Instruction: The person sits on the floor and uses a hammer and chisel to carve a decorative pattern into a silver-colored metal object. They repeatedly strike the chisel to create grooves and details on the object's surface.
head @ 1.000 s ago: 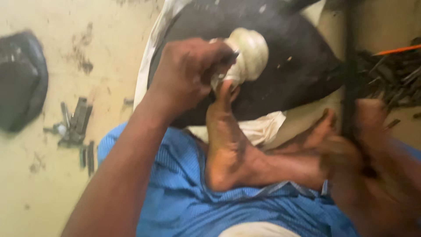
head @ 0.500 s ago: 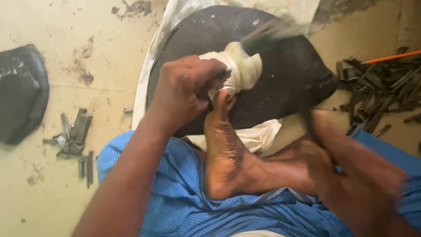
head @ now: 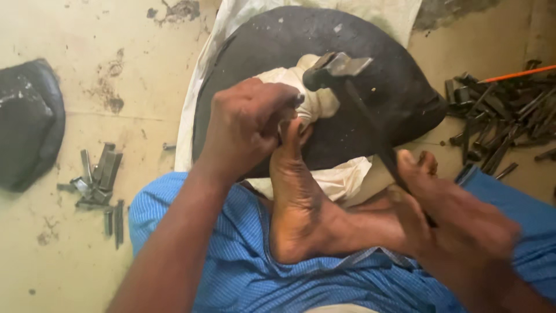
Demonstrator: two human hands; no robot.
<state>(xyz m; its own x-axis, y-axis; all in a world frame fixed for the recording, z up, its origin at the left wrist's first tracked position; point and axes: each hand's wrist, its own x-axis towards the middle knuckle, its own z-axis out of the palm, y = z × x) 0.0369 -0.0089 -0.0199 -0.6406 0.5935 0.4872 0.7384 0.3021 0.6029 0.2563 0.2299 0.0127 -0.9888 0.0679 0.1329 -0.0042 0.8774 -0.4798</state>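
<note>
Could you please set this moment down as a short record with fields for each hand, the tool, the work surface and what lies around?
Left hand: left hand closed on something small beside the white cloth-wrapped bundle; the item itself is hidden.
Right hand: right hand, blurred, wrapped round the handle of the dark metal hammer.
Hammer: head over the bundle.
Surface: rounded black block on a white sheet.
Foot: bare foot, toes against the bundle.
Surroundings: dark metal pieces left, heap of dark metal strips right.

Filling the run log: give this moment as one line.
left hand: grips small piece on cloth pad | right hand: holds hammer, head over pad | dark stone beneath
</note>
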